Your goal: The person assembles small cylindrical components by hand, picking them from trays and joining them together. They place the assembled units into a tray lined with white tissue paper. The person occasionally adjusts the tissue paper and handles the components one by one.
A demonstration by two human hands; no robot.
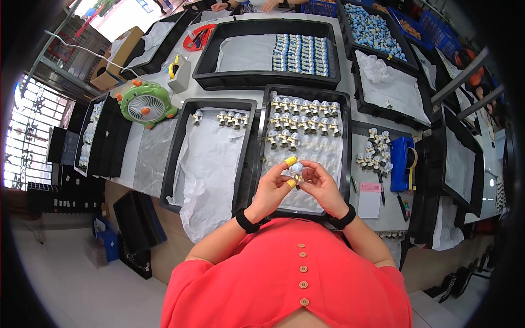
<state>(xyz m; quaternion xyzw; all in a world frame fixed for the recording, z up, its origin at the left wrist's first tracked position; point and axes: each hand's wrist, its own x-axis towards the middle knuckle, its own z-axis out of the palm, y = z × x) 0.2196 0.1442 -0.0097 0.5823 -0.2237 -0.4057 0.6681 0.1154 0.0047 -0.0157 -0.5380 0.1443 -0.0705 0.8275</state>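
In the head view, the left hand [272, 191], yellow covers [290, 162] on thumb and finger, and the right hand [322, 187] together pinch one figurine [296, 171] over the near part of a black tray [346, 142]. Three rows of figures [304, 116] lie at its far end; a loose cluster [375, 152] lies to the right, beside a blue dispenser [401, 164].

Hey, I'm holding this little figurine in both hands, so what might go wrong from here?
The small figurine held by the left hand and right hand might slip and drop into the black tray beneath. Also, loose white paper spills over the front edge of the left tray, near a wristband; snagging it could shift the figurines on it.
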